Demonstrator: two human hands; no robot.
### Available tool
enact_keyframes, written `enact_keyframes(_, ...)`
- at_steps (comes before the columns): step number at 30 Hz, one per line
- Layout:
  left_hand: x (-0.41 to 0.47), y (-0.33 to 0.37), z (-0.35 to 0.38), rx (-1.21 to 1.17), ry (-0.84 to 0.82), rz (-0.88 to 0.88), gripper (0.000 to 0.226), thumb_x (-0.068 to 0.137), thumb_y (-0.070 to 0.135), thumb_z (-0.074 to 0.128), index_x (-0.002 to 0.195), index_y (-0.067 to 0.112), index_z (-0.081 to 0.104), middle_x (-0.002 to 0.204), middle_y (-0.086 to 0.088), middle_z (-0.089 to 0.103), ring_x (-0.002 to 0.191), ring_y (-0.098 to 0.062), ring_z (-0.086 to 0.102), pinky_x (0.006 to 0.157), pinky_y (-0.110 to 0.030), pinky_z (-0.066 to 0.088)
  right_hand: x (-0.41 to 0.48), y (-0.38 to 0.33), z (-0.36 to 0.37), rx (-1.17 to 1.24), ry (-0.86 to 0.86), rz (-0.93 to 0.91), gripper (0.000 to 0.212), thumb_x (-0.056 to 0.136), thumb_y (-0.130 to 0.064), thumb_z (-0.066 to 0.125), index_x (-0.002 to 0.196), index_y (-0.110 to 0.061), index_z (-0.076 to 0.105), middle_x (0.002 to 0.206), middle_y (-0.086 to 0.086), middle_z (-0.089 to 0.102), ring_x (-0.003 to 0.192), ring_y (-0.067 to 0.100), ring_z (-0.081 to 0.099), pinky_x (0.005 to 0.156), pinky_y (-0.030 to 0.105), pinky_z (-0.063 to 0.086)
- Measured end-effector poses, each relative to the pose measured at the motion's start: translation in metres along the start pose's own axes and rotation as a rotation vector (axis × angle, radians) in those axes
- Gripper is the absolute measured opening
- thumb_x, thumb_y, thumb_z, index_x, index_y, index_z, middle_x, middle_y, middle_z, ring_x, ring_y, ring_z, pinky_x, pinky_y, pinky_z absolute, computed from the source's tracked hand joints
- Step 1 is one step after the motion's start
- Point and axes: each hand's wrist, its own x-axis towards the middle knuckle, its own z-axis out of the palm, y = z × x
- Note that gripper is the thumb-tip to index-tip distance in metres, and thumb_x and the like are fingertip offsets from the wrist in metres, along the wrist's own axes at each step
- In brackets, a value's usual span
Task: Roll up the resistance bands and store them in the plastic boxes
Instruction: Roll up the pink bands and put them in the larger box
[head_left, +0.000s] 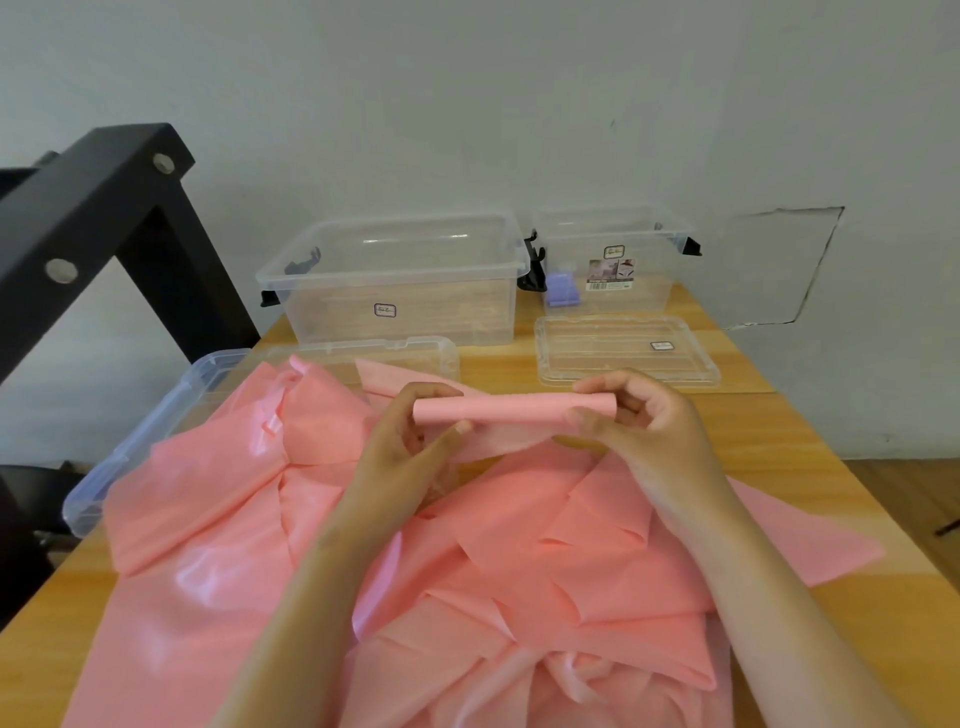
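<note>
Head view: rolled pink resistance band (514, 407) held level between both hands, above the loose pink band pile (467, 571) on the near wooden table (810, 447). Left hand (408, 447) curls round the roll's left end, right hand (647, 423) pinches the right end. The band's tail hangs into the pile. Far side: large clear plastic box (337, 312) on the left, smaller clear box (649, 291) on the right, with a lid (691, 364) flat just in front of it.

A half-rolled pink band (514, 406) is held at both ends by left hand (410, 441) and right hand (644, 415), above the counter (810, 415).
</note>
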Motion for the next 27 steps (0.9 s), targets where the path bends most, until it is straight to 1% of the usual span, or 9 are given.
enact_keyframes(3, -0.001, 0.001, 0.0, 0.063, 0.004, -0.015, 0.013, 0.093, 0.014, 0.056, 0.106, 0.015, 0.057, 0.079, 0.001, 0.055, 0.057, -0.012, 0.051, 0.043, -0.022, 0.04, -0.001, -0.002, 0.0, -0.022, -0.024, -0.055, 0.029, 0.073, 0.013, 0.071, 0.085, -0.013, 0.066, 0.083, -0.009, 0.071, 0.082, 0.002, 0.066, 0.071, 0.019, 0.055)
enact_keyframes(6, 0.0, 0.001, -0.004, 0.117, 0.001, 0.013, 0.007, 0.09, 0.021, 0.064, 0.094, 0.025, 0.061, 0.075, 0.013, 0.055, 0.055, -0.007, 0.047, 0.037, -0.021, 0.037, -0.002, -0.004, 0.001, -0.031, -0.018, -0.092, 0.03, 0.074, 0.011, 0.071, 0.084, -0.016, 0.066, 0.087, -0.009, 0.072, 0.085, 0.002, 0.066, 0.072, 0.014, 0.049)
enact_keyframes(8, -0.001, 0.002, -0.006, -0.027, -0.059, -0.01, 0.013, 0.081, 0.027, 0.073, 0.087, 0.027, 0.062, 0.076, 0.013, 0.058, 0.054, -0.007, 0.048, 0.037, -0.02, 0.037, -0.002, -0.005, 0.001, -0.005, -0.001, -0.098, 0.027, 0.075, 0.008, 0.072, 0.085, -0.017, 0.066, 0.086, -0.009, 0.072, 0.083, 0.002, 0.066, 0.071, 0.013, 0.048)
enact_keyframes(11, -0.001, 0.003, -0.007, -0.209, -0.085, -0.032, 0.018, 0.066, 0.036, 0.073, 0.08, 0.029, 0.064, 0.077, 0.009, 0.062, 0.06, -0.007, 0.055, 0.046, -0.018, 0.044, -0.002, -0.005, 0.001, 0.023, 0.01, -0.091, 0.023, 0.074, -0.001, 0.076, 0.087, -0.018, 0.067, 0.083, -0.01, 0.07, 0.079, 0.002, 0.064, 0.068, 0.013, 0.048)
enact_keyframes(14, 0.002, -0.001, -0.007, -0.162, -0.017, -0.021, 0.015, 0.07, 0.028, 0.075, 0.081, 0.028, 0.065, 0.079, 0.007, 0.064, 0.068, -0.011, 0.058, 0.053, -0.02, 0.047, -0.001, -0.001, 0.0, -0.019, 0.007, -0.026, 0.023, 0.075, -0.008, 0.079, 0.092, -0.019, 0.068, 0.084, -0.004, 0.068, 0.078, 0.002, 0.064, 0.069, 0.013, 0.048)
enact_keyframes(17, 0.003, -0.004, -0.004, -0.105, 0.046, -0.007, 0.026, 0.071, 0.02, 0.081, 0.091, 0.019, 0.064, 0.081, 0.005, 0.065, 0.073, -0.013, 0.058, 0.057, -0.021, 0.049, 0.0, 0.003, -0.001, -0.008, 0.004, 0.028, 0.026, 0.076, -0.002, 0.075, 0.097, -0.014, 0.067, 0.089, -0.005, 0.07, 0.08, 0.002, 0.065, 0.07, 0.012, 0.048)
enact_keyframes(19, 0.003, -0.004, -0.004, -0.082, 0.065, 0.027, 0.03, 0.069, 0.018, 0.078, 0.095, 0.012, 0.063, 0.083, 0.005, 0.066, 0.075, -0.011, 0.059, 0.061, -0.021, 0.05, 0.001, 0.005, -0.002, -0.016, -0.008, 0.055, 0.027, 0.076, -0.002, 0.075, 0.099, -0.013, 0.067, 0.089, -0.006, 0.07, 0.08, 0.002, 0.065, 0.07, 0.012, 0.048)
enact_keyframes(23, 0.005, -0.005, -0.006, -0.046, 0.094, 0.062, 0.027, 0.075, 0.004, 0.077, 0.097, 0.014, 0.064, 0.081, 0.007, 0.068, 0.075, -0.007, 0.061, 0.063, -0.02, 0.05, 0.001, 0.007, -0.004, -0.105, -0.041, 0.113, 0.021, 0.078, -0.014, 0.076, 0.096, -0.021, 0.07, 0.088, -0.007, 0.074, 0.082, 0.003, 0.066, 0.073, 0.016, 0.048)
enact_keyframes(27, 0.003, -0.006, -0.005, -0.071, 0.014, -0.018, 0.024, 0.083, 0.004, 0.068, 0.102, 0.017, 0.061, 0.077, 0.011, 0.065, 0.068, -0.006, 0.057, 0.055, -0.017, 0.046, 0.001, 0.004, -0.002, -0.05, -0.024, 0.031, 0.022, 0.076, 0.003, 0.073, 0.088, -0.015, 0.067, 0.083, -0.011, 0.07, 0.079, 0.0, 0.064, 0.07, 0.014, 0.047)
